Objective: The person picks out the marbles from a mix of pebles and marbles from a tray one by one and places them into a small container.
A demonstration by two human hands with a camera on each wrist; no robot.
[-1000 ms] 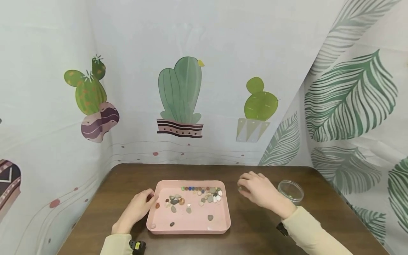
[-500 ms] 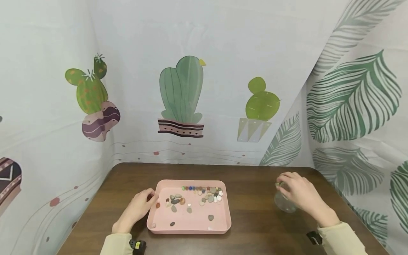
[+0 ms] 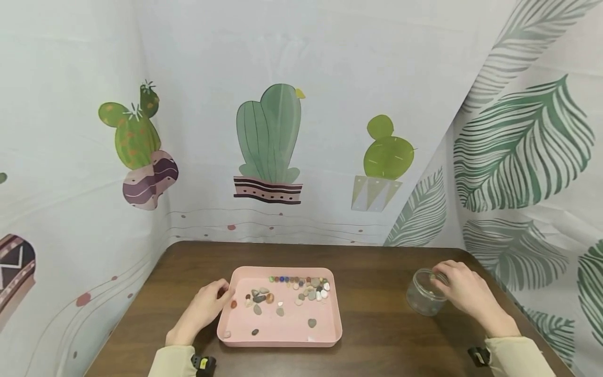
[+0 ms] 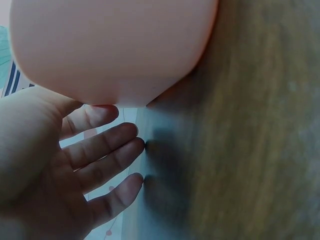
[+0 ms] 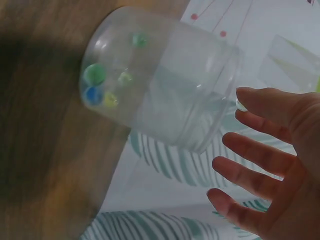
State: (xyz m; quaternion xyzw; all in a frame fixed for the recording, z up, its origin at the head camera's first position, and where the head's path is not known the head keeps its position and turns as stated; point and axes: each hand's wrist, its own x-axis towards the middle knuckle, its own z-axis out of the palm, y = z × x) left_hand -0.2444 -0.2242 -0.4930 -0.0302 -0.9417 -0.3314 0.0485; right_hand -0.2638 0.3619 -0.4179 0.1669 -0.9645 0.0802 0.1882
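A pink tray [image 3: 278,343] stands left of centre on the table, with stones and marbles in it. My left hand [image 3: 203,306] holds its left rim, thumb over the edge; in the left wrist view the other fingers [image 4: 107,160] spread loosely beside the outer wall, and the thumb's tip is hidden. My right hand [image 3: 464,290] is at the mouth of a clear jar [image 3: 424,301]. Between thumb and forefinger it pinches a small pale marble [image 5: 241,106], mostly covered by the fingertips. Several marbles, among them a green marble [image 5: 95,74] and a blue marble [image 5: 93,95], lie at the jar's bottom.
A row of marbles [image 3: 287,279] lines the tray's far side. Grey stones [image 3: 259,298] lie left of its middle, and white stones [image 3: 325,290] with others at its right. The brown table [image 3: 372,324] meets printed cloth walls [image 3: 330,131] at the back and sides.
My right hand has moved right from the space between tray and jar, carrying the small marble to the jar's mouth. The left hand and the tray have stayed put.
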